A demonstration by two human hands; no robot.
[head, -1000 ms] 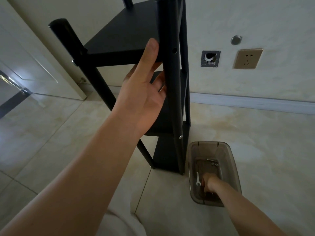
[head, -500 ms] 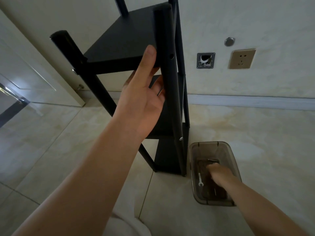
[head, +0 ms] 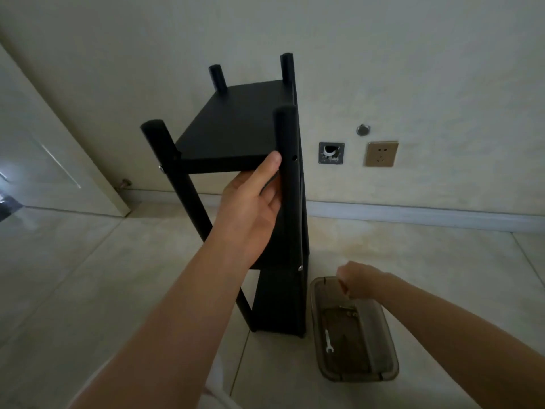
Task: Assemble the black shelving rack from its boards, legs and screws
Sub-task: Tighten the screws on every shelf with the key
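Observation:
The black rack (head: 236,128) stands upright on the tiled floor, with its top board between four round legs. My left hand (head: 250,208) grips the top board's front edge, right beside the front right leg (head: 287,202). That leg shows an empty screw hole (head: 294,157) level with the board. My right hand (head: 358,278) hovers above the far end of the clear plastic tray (head: 383,352), fingers pinched on something small that looks like a screw. In the tray lie a white wrench (head: 328,341) and a few screws (head: 351,313).
The wall stands close behind the rack, with a socket (head: 382,153), a metal plate (head: 331,153) and a baseboard (head: 413,214). A white door (head: 44,143) stands at the left. The tray sits on the floor just right of the rack's foot.
My right hand has come up out of the tray with its fingers closed. The view has tilted up, showing the rack's top. My left hand keeps its hold.

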